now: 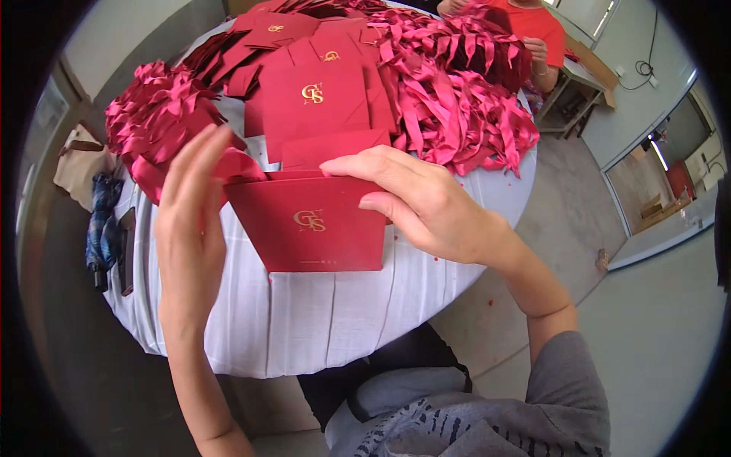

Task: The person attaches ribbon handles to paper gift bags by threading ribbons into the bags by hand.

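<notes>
A dark red paper gift bag [304,244] with a gold emblem stands in front of me on the white tablecloth, its top edge toward the far side. My right hand [430,202] grips the bag's top right edge, thumb on the near face and fingers over the rim. Beside the bag's left edge, my left hand [190,228] is raised with its fingers stretched out; I see nothing held in it. Pink-red ribbon [240,164] lies just beyond those fingers, at the bag's top left corner. Behind the bag, more flat red bags [316,99] are piled up.
Heaps of ribbon-handled red bags lie at the left [156,114] and right [464,114] of the round table [297,327]. Across the table, a person in an orange-red top [544,34] handles ribbons. A folded umbrella [105,221] hangs at the left.
</notes>
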Action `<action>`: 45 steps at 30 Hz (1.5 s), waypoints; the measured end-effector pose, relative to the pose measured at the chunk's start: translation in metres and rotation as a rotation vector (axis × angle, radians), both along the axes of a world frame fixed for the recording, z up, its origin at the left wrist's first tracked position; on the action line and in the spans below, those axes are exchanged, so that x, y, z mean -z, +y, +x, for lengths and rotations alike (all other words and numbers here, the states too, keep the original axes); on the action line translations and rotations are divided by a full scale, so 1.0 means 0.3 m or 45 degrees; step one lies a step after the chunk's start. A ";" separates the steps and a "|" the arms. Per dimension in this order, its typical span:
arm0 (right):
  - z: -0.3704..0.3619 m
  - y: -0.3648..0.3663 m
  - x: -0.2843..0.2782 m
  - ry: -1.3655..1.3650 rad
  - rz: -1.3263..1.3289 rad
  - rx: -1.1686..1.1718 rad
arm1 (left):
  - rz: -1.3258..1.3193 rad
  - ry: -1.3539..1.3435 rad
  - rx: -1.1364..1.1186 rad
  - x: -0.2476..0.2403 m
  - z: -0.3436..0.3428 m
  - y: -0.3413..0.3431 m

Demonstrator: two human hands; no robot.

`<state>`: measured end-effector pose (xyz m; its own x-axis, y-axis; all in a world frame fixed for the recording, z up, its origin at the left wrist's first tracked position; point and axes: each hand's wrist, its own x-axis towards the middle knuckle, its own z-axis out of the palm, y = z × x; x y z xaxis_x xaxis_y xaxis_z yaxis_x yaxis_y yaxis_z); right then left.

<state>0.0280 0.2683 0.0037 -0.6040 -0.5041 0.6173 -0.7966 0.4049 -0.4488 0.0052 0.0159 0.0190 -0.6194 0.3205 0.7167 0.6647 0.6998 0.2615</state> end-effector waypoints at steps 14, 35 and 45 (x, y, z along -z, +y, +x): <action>-0.022 -0.018 0.009 0.062 -0.014 -0.043 | -0.228 0.081 0.063 -0.029 0.113 0.067; -0.096 0.362 0.109 0.173 0.597 0.626 | 0.096 -0.218 -0.042 0.010 0.168 0.019; -0.053 0.292 0.075 0.375 0.281 0.550 | -0.004 -0.131 0.007 -0.005 0.150 0.030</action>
